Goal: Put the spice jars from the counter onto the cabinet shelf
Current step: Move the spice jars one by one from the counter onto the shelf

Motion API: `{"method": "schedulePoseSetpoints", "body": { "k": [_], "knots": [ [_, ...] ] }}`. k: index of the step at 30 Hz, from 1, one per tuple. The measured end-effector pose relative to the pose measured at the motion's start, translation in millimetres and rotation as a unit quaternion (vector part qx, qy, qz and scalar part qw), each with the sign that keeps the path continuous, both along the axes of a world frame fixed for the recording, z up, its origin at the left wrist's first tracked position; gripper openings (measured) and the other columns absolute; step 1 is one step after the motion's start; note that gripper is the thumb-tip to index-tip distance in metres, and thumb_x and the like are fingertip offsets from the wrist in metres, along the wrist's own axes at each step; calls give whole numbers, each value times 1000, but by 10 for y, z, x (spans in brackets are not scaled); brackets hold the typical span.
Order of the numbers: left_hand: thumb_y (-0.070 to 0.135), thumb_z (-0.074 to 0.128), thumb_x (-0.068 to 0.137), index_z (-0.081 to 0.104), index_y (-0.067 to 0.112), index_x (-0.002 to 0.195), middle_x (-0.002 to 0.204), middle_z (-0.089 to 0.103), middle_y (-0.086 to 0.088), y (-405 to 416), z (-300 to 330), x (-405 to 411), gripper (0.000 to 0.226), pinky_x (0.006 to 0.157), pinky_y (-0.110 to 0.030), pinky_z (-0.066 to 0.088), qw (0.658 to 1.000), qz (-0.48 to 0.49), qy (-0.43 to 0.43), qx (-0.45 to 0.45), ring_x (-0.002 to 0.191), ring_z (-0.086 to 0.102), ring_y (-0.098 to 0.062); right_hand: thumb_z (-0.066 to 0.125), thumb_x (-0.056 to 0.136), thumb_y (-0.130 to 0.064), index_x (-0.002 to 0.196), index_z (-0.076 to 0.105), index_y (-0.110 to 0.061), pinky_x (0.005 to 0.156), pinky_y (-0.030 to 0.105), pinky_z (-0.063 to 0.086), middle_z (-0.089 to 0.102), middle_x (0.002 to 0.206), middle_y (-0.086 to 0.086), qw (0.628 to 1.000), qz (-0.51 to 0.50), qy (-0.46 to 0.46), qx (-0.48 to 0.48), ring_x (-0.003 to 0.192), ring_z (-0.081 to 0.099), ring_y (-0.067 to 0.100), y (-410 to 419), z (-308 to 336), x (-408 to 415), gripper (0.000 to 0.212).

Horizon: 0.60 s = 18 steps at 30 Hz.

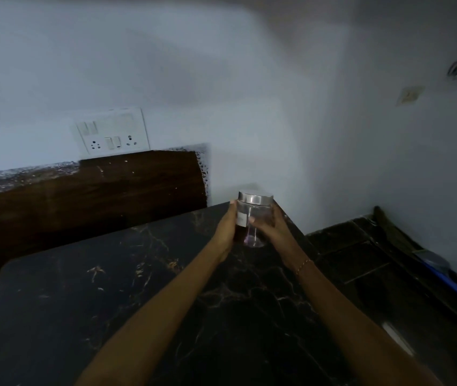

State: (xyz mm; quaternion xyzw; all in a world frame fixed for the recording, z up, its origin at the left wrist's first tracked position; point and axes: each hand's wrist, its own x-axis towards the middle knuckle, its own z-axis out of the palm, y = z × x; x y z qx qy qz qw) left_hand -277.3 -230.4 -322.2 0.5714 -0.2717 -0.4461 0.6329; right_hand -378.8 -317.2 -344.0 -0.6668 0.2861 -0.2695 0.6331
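Spice jar (254, 218) sits clasped between my left hand (225, 232) and right hand (273, 232), fingers (251, 219) closed round it, over the counter (110, 302) edge; I should keep it upright while lifting.

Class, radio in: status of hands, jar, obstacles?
Left hand and right hand gripping jar. Jar upright, lidded, above counter. No shelf in view. Nothing blocking.
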Motion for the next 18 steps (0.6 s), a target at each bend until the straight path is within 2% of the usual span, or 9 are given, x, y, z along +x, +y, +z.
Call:
{"method": "schedulePoseSetpoints", "body": {
  "k": [2,4,7,10,12,14,15,18],
  "knots": [
    [38,30,99,55,26,118,117,59,-1,65,33,88,34,89,-30,46,999,6,-41,-3,108,56,-16,75,72,-27,135,33,-27,79,18,47,50,117,-14,1000,-7,-11,1,102,52,-2,16,25,47,76],
    [24,39,98,55,25,119,122,59,-4,128,27,215,27,89,-27,47,998,3,-62,-20,109,56,-16,78,69,-25,132,33,-23,86,27,51,52,121,-7,1000,-3,-16,13,107,55,7,-9,59,67,78],
    [17,47,93,55,24,120,121,60,-6,225,94,357,29,86,-29,51,997,-46,-1,-55,109,57,-19,77,70,-24,133,33,-20,85,30,53,52,126,-1,999,38,-25,30,111,57,15,-39,153,98,77],
    [17,49,88,42,22,135,125,55,-9,279,233,419,48,89,-36,52,990,-94,64,-78,114,54,-25,70,74,-27,134,37,-19,76,26,55,53,129,5,995,72,-45,57,110,57,18,-44,289,159,68],
    [10,44,92,35,19,142,133,49,-15,294,287,455,52,97,-45,47,989,-89,80,-85,121,49,-32,63,83,-24,133,40,-18,80,28,54,53,131,7,996,71,-36,45,110,58,18,-62,378,197,56],
    [7,42,94,34,16,143,134,48,-16,321,332,473,50,96,-44,47,991,-62,69,-98,120,50,-32,62,85,-24,135,39,-20,89,31,51,53,133,5,998,66,-10,-8,113,56,19,-86,441,219,55],
    [6,42,94,34,15,142,132,50,-15,325,358,475,50,93,-40,50,992,-49,57,-104,115,54,-28,64,85,-24,136,37,-20,89,28,51,51,133,3,998,64,-2,-30,114,54,18,-91,472,224,58],
    [3,46,92,37,11,140,133,51,-16,329,469,454,50,88,-33,52,994,-21,14,-108,108,58,-22,70,79,-19,131,28,-23,72,13,51,44,132,-1,994,65,17,-81,112,49,13,-69,560,243,66]
  ]
}}
